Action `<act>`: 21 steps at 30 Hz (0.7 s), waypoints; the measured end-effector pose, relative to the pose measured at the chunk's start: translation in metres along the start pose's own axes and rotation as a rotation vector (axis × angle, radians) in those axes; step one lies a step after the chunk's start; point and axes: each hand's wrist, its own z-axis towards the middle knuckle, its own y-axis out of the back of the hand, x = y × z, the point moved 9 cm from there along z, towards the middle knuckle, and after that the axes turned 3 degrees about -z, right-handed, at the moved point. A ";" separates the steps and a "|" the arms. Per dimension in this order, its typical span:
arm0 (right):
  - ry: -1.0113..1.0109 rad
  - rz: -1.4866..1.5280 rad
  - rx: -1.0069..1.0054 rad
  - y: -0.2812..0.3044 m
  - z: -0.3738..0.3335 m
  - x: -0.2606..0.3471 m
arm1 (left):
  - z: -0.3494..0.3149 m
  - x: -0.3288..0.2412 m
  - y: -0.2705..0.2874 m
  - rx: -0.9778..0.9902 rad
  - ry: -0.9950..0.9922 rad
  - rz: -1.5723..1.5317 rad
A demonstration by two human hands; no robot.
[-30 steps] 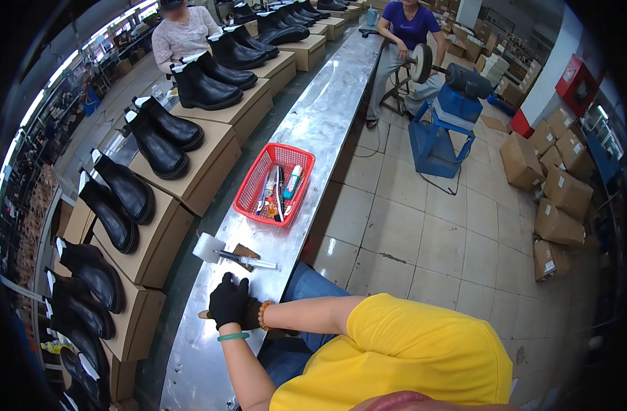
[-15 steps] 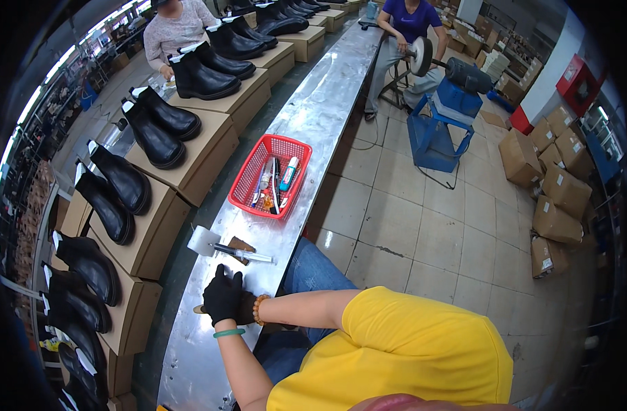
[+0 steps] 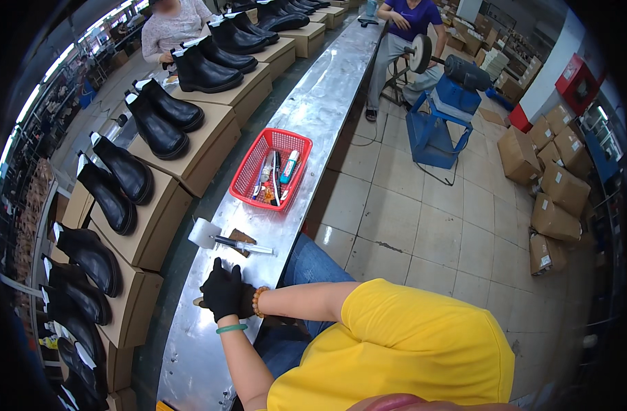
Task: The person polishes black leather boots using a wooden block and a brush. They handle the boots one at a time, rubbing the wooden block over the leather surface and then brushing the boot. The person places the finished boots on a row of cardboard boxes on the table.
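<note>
My left hand (image 3: pixel 222 290), in a black glove with a green bangle below it, is over the metal bench. Two of its fingers stretch apart, pointing away from me. My right hand (image 3: pixel 247 301), dark-gloved with a beaded bracelet at the wrist, is tucked against it, and its fingers are hidden. A small tan rounded end (image 3: pixel 198 301) sticks out left of the left hand; the rest of that thing is covered. Just beyond my hands lie a black and clear pen (image 3: pixel 241 244), a brown block (image 3: pixel 239 241) and a white roll (image 3: pixel 204 233).
A red plastic basket (image 3: pixel 239 185) with pens and a tube stands farther up the long metal bench (image 3: pixel 313 89). Black ankle boots (image 3: pixel 156 130) on cardboard boxes (image 3: pixel 145 219) line the left. A blue-framed grinding machine (image 3: pixel 440 116) and two people are farther off.
My left hand has shifted slightly up and its fingers have moved a little. The seated person's hand has moved, and the person at the far left has changed arm position.
</note>
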 end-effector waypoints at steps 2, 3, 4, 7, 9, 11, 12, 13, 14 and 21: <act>0.007 0.005 0.000 0.000 0.000 0.003 | 0.000 0.004 0.000 0.008 0.001 0.006; 0.003 0.012 -0.002 -0.001 0.000 0.004 | 0.000 0.004 -0.001 0.014 -0.003 0.008; 0.002 0.012 -0.005 -0.001 0.000 0.003 | 0.000 0.004 -0.001 0.022 -0.002 0.003; 0.007 0.015 -0.013 -0.002 0.000 0.002 | 0.002 0.003 -0.001 0.038 -0.003 -0.001; 0.005 0.021 -0.017 -0.003 -0.001 0.003 | 0.003 0.007 -0.004 0.058 -0.009 0.019; 0.006 0.025 -0.017 -0.004 -0.001 0.002 | 0.004 0.006 -0.004 0.056 -0.006 0.016; 0.005 0.025 -0.020 -0.004 -0.002 0.001 | 0.003 0.006 -0.004 0.062 -0.003 0.018; 0.005 0.028 -0.022 -0.005 -0.002 0.002 | 0.002 0.007 -0.004 0.053 -0.007 0.010; 0.005 0.035 -0.024 -0.006 -0.003 0.003 | 0.002 0.009 -0.004 0.044 -0.011 0.001; 0.016 0.074 -0.056 -0.012 0.000 0.002 | -0.002 0.005 0.003 0.031 -0.020 0.020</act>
